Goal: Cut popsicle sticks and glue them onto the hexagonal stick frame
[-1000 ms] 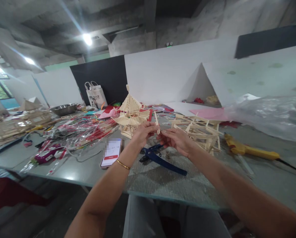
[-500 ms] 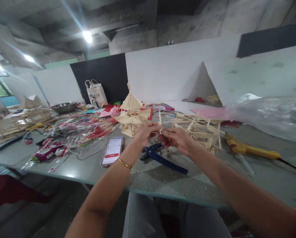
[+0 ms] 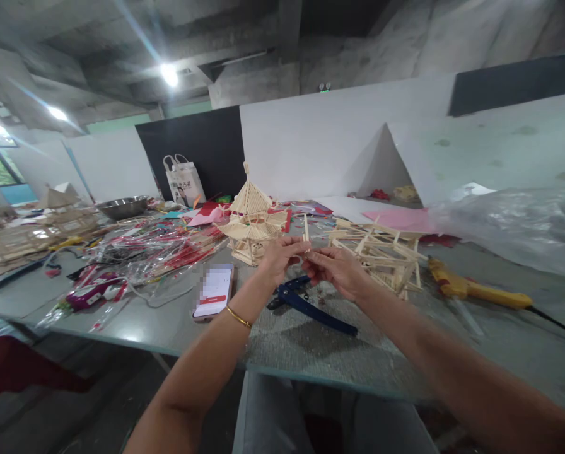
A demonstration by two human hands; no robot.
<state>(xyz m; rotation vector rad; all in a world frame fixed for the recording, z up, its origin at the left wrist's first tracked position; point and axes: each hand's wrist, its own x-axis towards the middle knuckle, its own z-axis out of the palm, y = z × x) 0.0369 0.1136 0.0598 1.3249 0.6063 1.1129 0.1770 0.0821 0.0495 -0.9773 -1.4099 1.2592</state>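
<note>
Between the fingertips of both hands a thin pale wooden stick (image 3: 306, 228) stands nearly upright. My left hand (image 3: 281, 257) pinches its lower end from one side, and my right hand (image 3: 332, 268) pinches it from the other. The fingers cover the stick's bottom. Below them on the table lies a pair of blue-handled cutters (image 3: 313, 309), partly hidden by the hands. Behind my left hand is a wooden-stick pavilion model (image 3: 250, 221) with a pointed roof. An open stick framework (image 3: 381, 252) stands beyond my right hand.
A yellow hot glue gun (image 3: 476, 291) lies at the right, near clear plastic wrap (image 3: 504, 217). A phone (image 3: 215, 290) rests left of my forearm. Packaged red sticks (image 3: 178, 246), a purple glue gun (image 3: 93, 290) and a metal bowl (image 3: 122, 207) are farther left.
Both hands still hold the stick in nearly the same place. The fingers have come slightly closer together around its lower end, and the view has shifted a little.
</note>
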